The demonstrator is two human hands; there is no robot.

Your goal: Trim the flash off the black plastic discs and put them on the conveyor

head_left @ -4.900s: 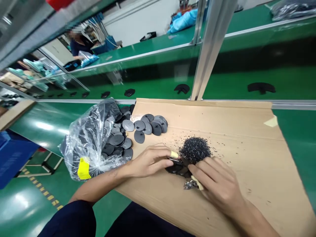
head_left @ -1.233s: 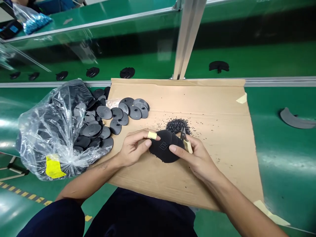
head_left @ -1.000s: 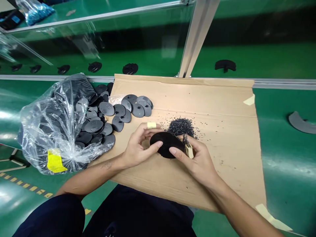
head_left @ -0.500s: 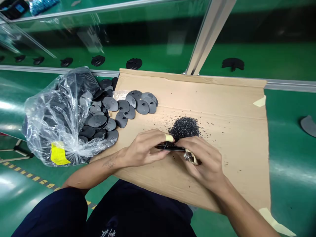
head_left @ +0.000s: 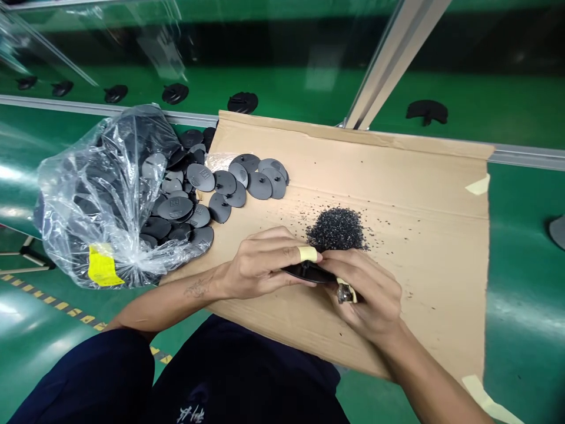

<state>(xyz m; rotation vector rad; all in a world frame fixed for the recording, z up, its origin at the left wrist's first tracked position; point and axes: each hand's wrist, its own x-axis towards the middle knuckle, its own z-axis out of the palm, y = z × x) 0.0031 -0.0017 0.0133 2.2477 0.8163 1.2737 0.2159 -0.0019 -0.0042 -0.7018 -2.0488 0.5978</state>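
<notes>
My left hand (head_left: 260, 262) is closed on the edge of a black oval plastic disc (head_left: 310, 272), and yellow tape wraps one of its fingers. The disc is held tilted, a little in front of a heap of small black plastic scraps (head_left: 338, 228). In my right hand (head_left: 373, 297) sits a small tool wrapped in yellow tape (head_left: 346, 292); a metallic end pokes out, and its working end is hidden. The right fingertips meet the far right side of the disc, close to the left fingertips.
Cardboard (head_left: 424, 194) covers the green bench, with tape (head_left: 478, 185) at its right corners. To the left, loose oval discs (head_left: 259, 185) spill from a clear plastic bag (head_left: 106, 194). Behind the cardboard stands an aluminium post (head_left: 388, 65), with black parts (head_left: 242, 102) along the back.
The disc has tipped so more of its face shows. Both hands stay together at the disc, and the whole view has shifted slightly.
</notes>
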